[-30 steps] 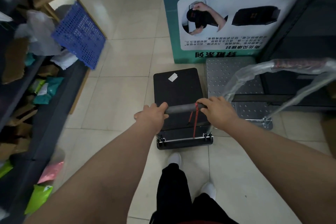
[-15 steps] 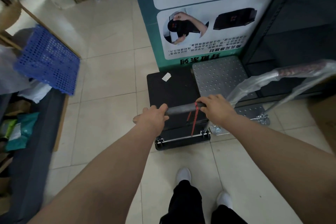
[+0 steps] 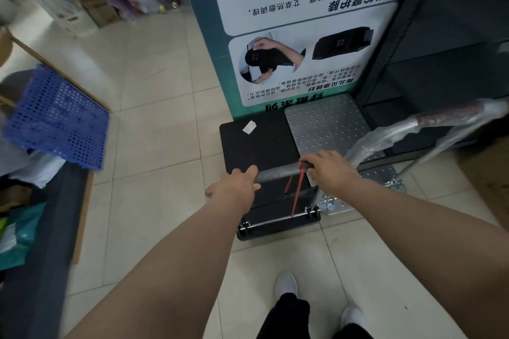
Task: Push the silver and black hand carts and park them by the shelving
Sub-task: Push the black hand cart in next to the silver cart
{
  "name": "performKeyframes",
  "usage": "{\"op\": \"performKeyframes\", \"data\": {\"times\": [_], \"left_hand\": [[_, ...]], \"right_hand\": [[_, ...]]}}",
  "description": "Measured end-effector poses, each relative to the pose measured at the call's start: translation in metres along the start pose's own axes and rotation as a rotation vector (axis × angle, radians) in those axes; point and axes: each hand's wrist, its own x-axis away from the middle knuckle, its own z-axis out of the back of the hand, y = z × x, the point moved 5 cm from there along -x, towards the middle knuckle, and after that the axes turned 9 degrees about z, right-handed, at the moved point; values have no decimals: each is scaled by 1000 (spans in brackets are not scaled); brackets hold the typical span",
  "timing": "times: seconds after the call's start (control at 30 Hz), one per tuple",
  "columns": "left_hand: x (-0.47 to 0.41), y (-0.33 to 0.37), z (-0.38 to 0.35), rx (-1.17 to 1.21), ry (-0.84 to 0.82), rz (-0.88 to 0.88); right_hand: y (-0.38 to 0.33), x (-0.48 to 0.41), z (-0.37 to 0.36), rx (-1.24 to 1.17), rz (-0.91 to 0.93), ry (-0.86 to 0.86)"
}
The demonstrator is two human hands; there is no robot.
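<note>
The head camera, the only view, looks down along two bare forearms that reach forward and slightly inward to the handle (image 3: 278, 173) of the black cart (image 3: 259, 146). The left hand (image 3: 234, 190) comes in from the lower left with the wrist nearly straight; its fingers are wrapped over the left end of the grey bar and its thumb lies along the top. The right hand (image 3: 330, 172) comes in from the lower right, knuckles up, fingers curled down around the right end of the bar. A red strap (image 3: 296, 192) hangs from the bar just beside the right hand and runs down toward the cart's rear hinge.

The black cart stands on the pale tiled floor (image 3: 154, 132), its front edge against the base of a teal poster board (image 3: 303, 49). A small white label (image 3: 249, 127) sits on its deck. The silver cart (image 3: 327, 124) stands just to the right, side by side with the black one, its dotted deck reaching under the dark shelving (image 3: 440, 49). Its handle, wrapped in clear plastic (image 3: 407, 129), slants up to the right.

A blue perforated crate (image 3: 55, 118) leans at the left. The person's dark trousers and white shoes (image 3: 286, 285) show at the bottom, behind the black cart.
</note>
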Motion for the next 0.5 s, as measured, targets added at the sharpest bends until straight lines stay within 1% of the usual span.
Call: {"op": "performKeyframes", "data": {"times": [0.13,0.27,0.37,0.5], "left_hand": [[-2,1,-1,6,5,22],[-6,3,0,22,13,37],[-5,3,-3,48,71,41],[-1,5,-7,99,125,74]], "right_hand": [[1,1,-1,31,15,33],[3,2,0,29,25,-1],[4,5,0,47,21,-44],[10,16,1,19,-8,-40]]}}
